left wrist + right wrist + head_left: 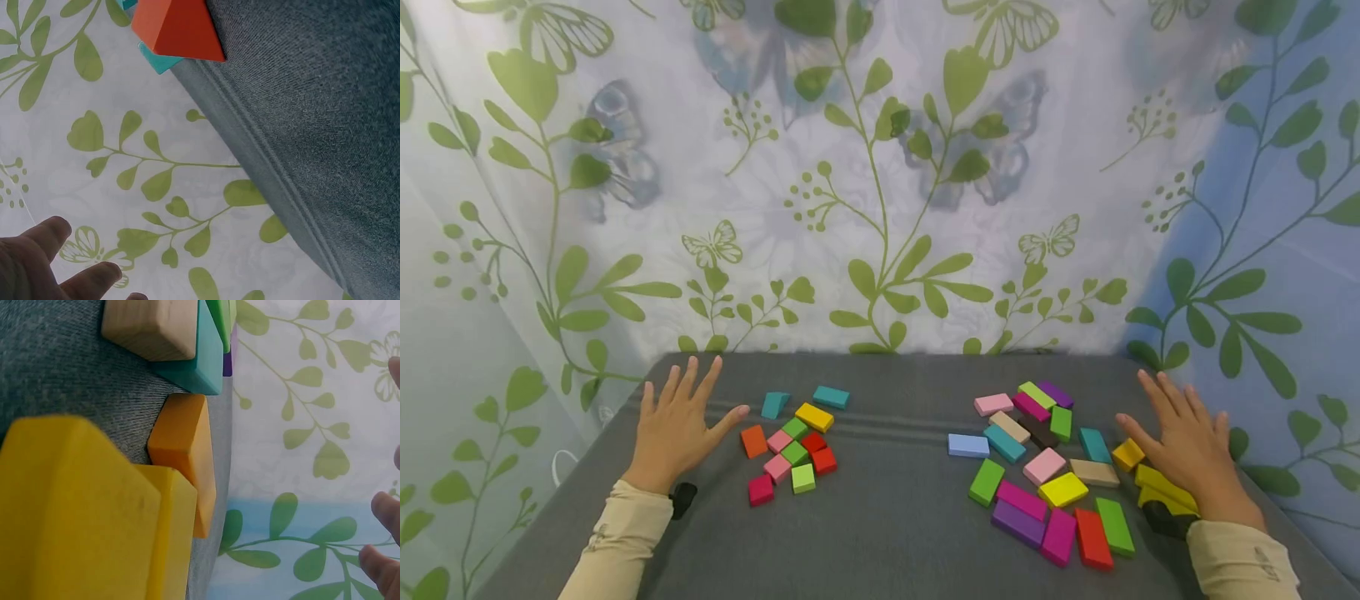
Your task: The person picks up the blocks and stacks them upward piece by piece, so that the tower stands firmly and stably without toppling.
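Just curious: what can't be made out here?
Head view: yellow blocks, partly behind the right hand.
Left wrist view: left hand, mostly cut off by the left and bottom edges; teal block, partly behind the orange block.
Right wrist view: right hand, mostly past the right edge.

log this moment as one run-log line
left hand: open, empty, near red-orange block | right hand: open, empty, near yellow blocks | gray surface: left block cluster, right block cluster
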The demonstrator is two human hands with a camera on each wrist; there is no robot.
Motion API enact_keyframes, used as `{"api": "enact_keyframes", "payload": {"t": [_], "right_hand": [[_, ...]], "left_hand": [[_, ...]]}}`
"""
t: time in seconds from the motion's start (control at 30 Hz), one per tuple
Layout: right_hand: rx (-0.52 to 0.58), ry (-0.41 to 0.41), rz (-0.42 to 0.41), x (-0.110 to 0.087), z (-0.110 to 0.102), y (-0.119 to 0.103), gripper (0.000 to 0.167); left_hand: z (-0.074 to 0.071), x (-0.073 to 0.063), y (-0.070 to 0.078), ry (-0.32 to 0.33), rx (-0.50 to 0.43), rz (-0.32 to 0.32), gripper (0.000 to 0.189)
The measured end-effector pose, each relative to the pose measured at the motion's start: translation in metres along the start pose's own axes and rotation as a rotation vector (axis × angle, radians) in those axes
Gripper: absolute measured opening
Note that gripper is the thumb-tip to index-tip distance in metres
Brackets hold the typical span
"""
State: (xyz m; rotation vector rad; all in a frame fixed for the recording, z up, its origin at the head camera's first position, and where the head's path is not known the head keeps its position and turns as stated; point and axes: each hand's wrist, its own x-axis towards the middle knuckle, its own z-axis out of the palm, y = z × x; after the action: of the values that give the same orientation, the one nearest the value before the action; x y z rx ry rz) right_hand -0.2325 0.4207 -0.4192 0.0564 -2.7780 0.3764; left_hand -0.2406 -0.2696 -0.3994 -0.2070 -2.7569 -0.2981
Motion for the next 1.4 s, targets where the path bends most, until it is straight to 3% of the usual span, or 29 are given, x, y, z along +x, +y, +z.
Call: {"api": "enact_keyframes", "payload": {"t": [0.47,0.7,1.03,1.27,1.4], "right_hand": [[0.047,-0.012,-0.051,0.004,-0.002,-0.005,0.088],[0.125,-0.018,-0.153,0.008,-0.005,-0.017,0.074],[0.156,-0.197,-0.213,0.012,-0.008,-0.048,0.049],[0.251,-0.277,-0.326,0.017,0.007,-0.063,0.039],[0.306,-0.327,-0.337,0.019,0.015,-0.075,0.034]], "left_hand": [[0.002,0.003,0.003,-0.036,-0.009,-0.018,0.094],[0.002,0.004,0.011,-0.076,-0.030,-0.022,0.093],[0.005,0.004,0.033,-0.026,-0.105,0.045,0.084],[0.009,0.010,0.051,-0.089,-0.160,0.118,0.072],[0.012,0.016,0.063,-0.141,-0.183,0.126,0.063]]}}
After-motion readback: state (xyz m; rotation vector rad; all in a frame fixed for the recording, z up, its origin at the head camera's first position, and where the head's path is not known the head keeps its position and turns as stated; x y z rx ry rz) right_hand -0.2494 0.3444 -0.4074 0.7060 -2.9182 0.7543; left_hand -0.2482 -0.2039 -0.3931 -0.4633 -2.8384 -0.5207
